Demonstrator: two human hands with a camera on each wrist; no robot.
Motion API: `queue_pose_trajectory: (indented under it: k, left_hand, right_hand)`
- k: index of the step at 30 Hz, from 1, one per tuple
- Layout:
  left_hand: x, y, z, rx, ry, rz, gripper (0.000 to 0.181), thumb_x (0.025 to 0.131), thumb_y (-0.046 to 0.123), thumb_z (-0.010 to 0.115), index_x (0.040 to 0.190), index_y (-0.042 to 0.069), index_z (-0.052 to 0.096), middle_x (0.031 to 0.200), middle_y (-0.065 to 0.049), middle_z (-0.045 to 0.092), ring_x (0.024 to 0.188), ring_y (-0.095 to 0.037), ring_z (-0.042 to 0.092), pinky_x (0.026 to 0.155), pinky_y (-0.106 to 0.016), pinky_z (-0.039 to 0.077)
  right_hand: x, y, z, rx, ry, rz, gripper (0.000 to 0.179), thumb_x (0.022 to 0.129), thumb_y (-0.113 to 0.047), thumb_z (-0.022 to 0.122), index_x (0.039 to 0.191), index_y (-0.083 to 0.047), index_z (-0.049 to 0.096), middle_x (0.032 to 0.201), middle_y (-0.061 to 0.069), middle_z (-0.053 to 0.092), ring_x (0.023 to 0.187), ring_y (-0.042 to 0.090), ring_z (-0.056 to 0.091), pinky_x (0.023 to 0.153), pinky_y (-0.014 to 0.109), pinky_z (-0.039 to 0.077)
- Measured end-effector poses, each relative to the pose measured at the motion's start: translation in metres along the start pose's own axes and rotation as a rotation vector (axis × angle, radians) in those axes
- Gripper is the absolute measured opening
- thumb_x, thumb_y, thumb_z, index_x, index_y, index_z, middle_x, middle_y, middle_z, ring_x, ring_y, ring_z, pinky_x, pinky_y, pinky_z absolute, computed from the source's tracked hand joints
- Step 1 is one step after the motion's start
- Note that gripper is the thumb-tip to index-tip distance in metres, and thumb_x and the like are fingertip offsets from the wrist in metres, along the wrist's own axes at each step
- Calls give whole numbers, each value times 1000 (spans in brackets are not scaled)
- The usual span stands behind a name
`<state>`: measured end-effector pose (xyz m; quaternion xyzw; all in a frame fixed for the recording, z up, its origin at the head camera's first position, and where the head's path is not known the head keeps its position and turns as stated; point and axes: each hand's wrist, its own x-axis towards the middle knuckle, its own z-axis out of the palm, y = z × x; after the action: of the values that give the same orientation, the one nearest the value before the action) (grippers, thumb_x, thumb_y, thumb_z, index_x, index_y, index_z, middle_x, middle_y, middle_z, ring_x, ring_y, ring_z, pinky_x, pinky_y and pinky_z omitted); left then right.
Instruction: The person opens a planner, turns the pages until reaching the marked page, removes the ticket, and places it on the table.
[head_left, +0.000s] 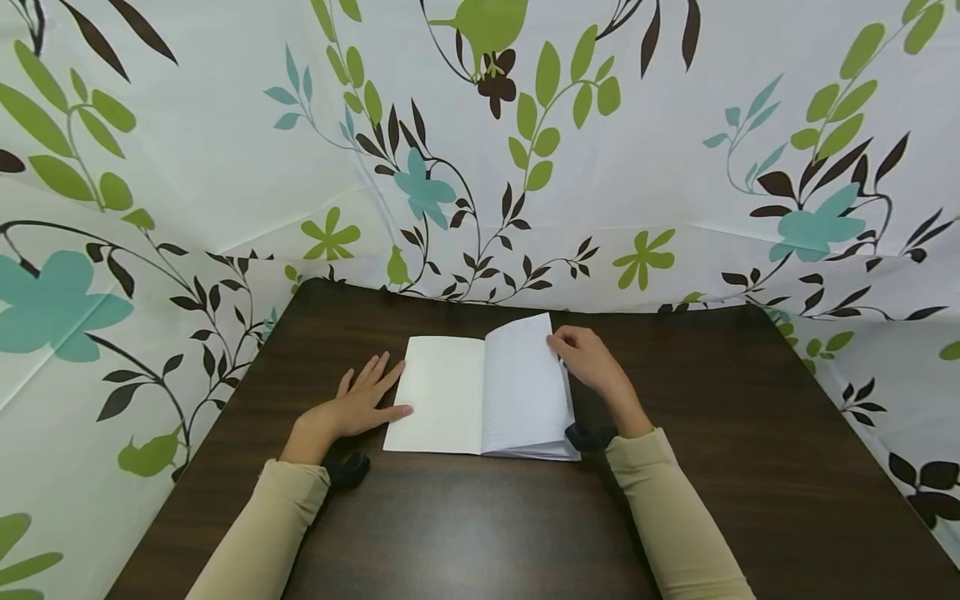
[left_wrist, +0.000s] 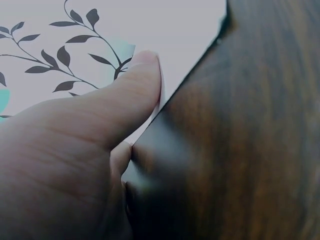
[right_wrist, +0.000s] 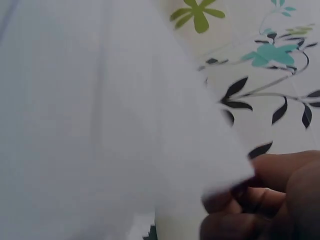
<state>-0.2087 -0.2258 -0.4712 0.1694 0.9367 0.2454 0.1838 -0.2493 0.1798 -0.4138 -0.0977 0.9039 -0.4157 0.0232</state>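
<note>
An open notebook lies on the dark table, its left side a blank cream page (head_left: 438, 392) and its right side white lined paper (head_left: 521, 387). My right hand (head_left: 588, 360) pinches the outer edge of a right-hand page near its top corner, and that page curves up off the ones beneath. In the right wrist view, the lifted page (right_wrist: 125, 110) fills much of the picture, its corner between thumb and fingers. My left hand (head_left: 356, 410) rests at the notebook's left edge, fingers spread and straight. Its thumb (left_wrist: 132, 87) lies over the page border.
The dark wood table (head_left: 465, 525) extends around the notebook on all sides. Behind it and at both sides hangs a white cloth (head_left: 660, 167) printed with leaves, flowers and birds. Each wrist wears a black band (head_left: 348, 471) below a beige sleeve (head_left: 262, 533).
</note>
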Motion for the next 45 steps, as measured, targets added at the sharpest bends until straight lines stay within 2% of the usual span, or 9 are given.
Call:
queue_pose_trajectory:
  k: [5, 9, 15, 22, 29, 33, 36, 39, 45]
  left_hand:
    - [-8, 5, -4, -50, 4, 24, 97, 100, 63, 56, 170, 16, 8, 176, -20, -9, 162, -43, -12, 122, -70, -16]
    - [-5, -1, 1, -48, 18, 26, 100, 97, 71, 53, 170, 18, 8, 176, -17, -10, 163, -41, -12, 123, -68, -16]
    - [-1, -4, 3, -14, 21, 15, 101, 97, 73, 51, 170, 19, 6, 177, -15, -10, 163, -39, -11, 124, -68, -15]
    - [-3, 0, -2, -33, 14, 29, 99, 98, 70, 52, 170, 19, 6, 176, -15, -12, 163, -39, -14, 123, -68, -17]
    - [-3, 1, -3, -29, 4, 34, 96, 100, 65, 54, 170, 17, 7, 176, -18, -12, 163, -41, -13, 123, -69, -16]
    - [-8, 2, -6, -45, -6, 44, 98, 100, 66, 55, 170, 17, 7, 175, -19, -12, 162, -42, -14, 122, -70, -17]
    - [-8, 2, -6, -46, -11, 45, 97, 100, 65, 54, 169, 16, 7, 175, -20, -12, 162, -43, -14, 121, -71, -17]
    - [-4, 1, -4, -32, -8, 39, 95, 101, 66, 52, 170, 18, 6, 176, -17, -12, 163, -40, -14, 123, -68, -16]
    - [2, -5, 0, 4, 6, 16, 94, 101, 65, 51, 170, 18, 6, 176, -14, -11, 164, -38, -12, 125, -66, -14]
  right_hand:
    - [0, -12, 9, 51, 65, -19, 30, 107, -25, 54, 84, -6, 61, 68, 0, 51, 63, 18, 49, 55, 28, 38]
    - [0, -18, 15, 104, 108, -10, 32, 107, -27, 54, 82, -8, 59, 68, -1, 50, 64, 18, 49, 56, 29, 39]
    - [1, -29, 22, 167, 149, -17, 30, 107, -27, 54, 84, -9, 59, 69, -1, 49, 65, 18, 50, 58, 28, 41]
    - [3, -38, 28, 239, 154, 11, 29, 107, -28, 55, 92, -5, 65, 67, -3, 50, 64, 15, 49, 59, 26, 44]
    - [6, -49, 35, 361, 131, 46, 28, 106, -28, 57, 95, -4, 67, 58, -8, 44, 50, 10, 39, 50, 23, 32]
    - [9, -58, 40, 349, 116, 33, 28, 105, -27, 59, 91, -5, 68, 56, -8, 45, 47, 9, 36, 47, 25, 28]
    - [11, -64, 43, 318, 110, 10, 28, 105, -27, 59, 91, -5, 69, 61, -5, 54, 48, 9, 39, 47, 25, 29]
    - [12, -67, 45, 295, 111, 0, 28, 105, -26, 59, 90, -4, 70, 68, -2, 61, 50, 10, 42, 49, 25, 31]
    - [15, -74, 48, 251, 76, -7, 31, 106, -27, 57, 87, -6, 69, 72, 3, 64, 52, 11, 41, 49, 25, 32]
